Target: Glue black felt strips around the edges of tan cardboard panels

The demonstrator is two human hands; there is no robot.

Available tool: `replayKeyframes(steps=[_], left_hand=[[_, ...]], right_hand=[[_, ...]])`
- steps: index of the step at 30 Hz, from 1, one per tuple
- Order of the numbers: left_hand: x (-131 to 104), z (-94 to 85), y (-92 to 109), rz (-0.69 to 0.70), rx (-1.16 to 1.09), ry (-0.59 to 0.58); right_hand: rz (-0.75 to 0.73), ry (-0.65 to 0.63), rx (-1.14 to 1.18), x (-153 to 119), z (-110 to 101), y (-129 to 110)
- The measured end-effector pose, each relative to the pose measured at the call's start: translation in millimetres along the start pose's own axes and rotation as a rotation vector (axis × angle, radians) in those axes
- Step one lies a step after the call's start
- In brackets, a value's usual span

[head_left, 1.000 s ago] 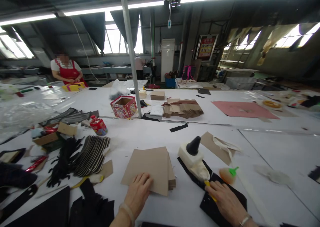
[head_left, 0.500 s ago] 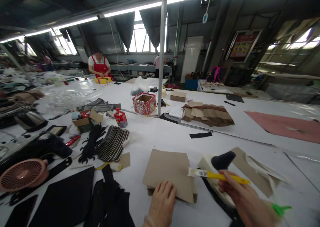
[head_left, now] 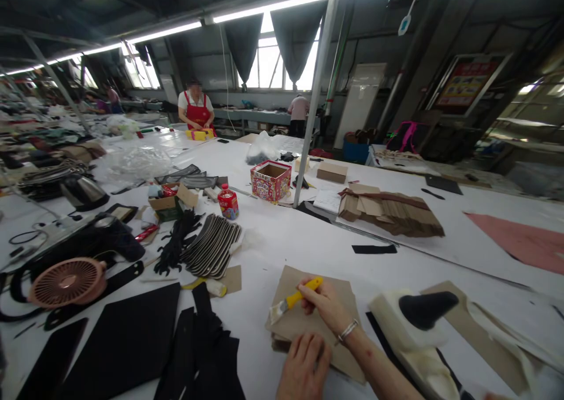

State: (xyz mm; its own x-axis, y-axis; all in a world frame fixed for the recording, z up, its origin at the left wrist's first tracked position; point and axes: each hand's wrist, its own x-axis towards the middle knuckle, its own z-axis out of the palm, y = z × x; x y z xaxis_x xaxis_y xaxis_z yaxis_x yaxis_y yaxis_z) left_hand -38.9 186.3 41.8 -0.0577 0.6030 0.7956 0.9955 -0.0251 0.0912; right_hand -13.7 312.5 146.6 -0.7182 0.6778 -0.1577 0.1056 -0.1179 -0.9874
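Note:
A stack of greyish-brown cardboard sheets (head_left: 339, 288) lies on the white table in front of me. My left hand (head_left: 306, 362) rests on its near edge, fingers laid flat on the top sheet. My right hand (head_left: 326, 306) grips a paintbrush (head_left: 293, 300) by its yellow handle. The pale bristles are over the left side of the top sheet and appear to touch it. To the right of the stack stands a whitish plastic container (head_left: 392, 318) with a black piece on top.
Black cut pieces (head_left: 207, 347) and a pink fan (head_left: 68, 285) lie to the left. Curved dark strips (head_left: 211, 247), a red bottle (head_left: 228, 202) and a red patterned box (head_left: 269, 182) sit farther back, near a metal post (head_left: 315, 100). A person in a red apron (head_left: 197, 112) works across the table.
My right hand has moved left with the paintbrush, from beside the container to over the cardboard. My left hand stays on the stack. The view has shifted left and tilted.

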Motion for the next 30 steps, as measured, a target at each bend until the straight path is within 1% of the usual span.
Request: replayKeyframes(steps=[2, 5, 7, 9, 12, 14, 15, 18, 20, 22, 24, 27, 30], left_hand=[[-1, 3.4, 1, -0.006, -0.004, 0.029], [-7, 8.5, 1, -0.042, -0.025, 0.033], [-13, 12.3, 0, -0.074, -0.025, 0.030], [-19, 15.7, -2, -0.088, -0.025, 0.017], [-24, 16.6, -5, -0.069, -0.038, -0.031], [-22, 12.8, -8, -0.057, -0.041, -0.082], [-20, 9.7, -10, -0.050, -0.042, -0.125], [-9, -1.0, -15, -0.006, -0.062, -0.303], [1, -7.1, -16, 0.002, -0.085, -0.388], [12, -12.2, -16, -0.037, -0.106, -0.462], [25, -17.4, -14, -0.085, -0.128, -0.583], [43, -26.8, -14, -0.132, -0.167, -0.765], [56, -34.5, -16, -0.146, -0.203, -0.879]], right_hand=[[-0.020, 0.025, -0.032, 13, -4, 1], [-0.067, 0.145, -0.086, 31, -18, 0], [-0.086, 0.216, -0.122, 38, -30, -2], [-0.086, 0.241, -0.153, 39, -42, -2], [-0.073, 0.239, -0.220, 29, -64, -2], [-0.061, 0.250, -0.286, 18, -85, -2], [-0.055, 0.258, -0.324, 12, -97, -4], [-0.055, 0.272, -0.454, -9, -130, -15], [-0.081, 0.266, -0.541, -25, -144, -25], [-0.128, 0.233, -0.615, -42, -146, -33], [-0.187, 0.157, -0.666, -61, -138, -37], [-0.298, -0.044, -0.816, -92, -115, -34], [-0.374, -0.258, -1.060, -122, -95, -30]])
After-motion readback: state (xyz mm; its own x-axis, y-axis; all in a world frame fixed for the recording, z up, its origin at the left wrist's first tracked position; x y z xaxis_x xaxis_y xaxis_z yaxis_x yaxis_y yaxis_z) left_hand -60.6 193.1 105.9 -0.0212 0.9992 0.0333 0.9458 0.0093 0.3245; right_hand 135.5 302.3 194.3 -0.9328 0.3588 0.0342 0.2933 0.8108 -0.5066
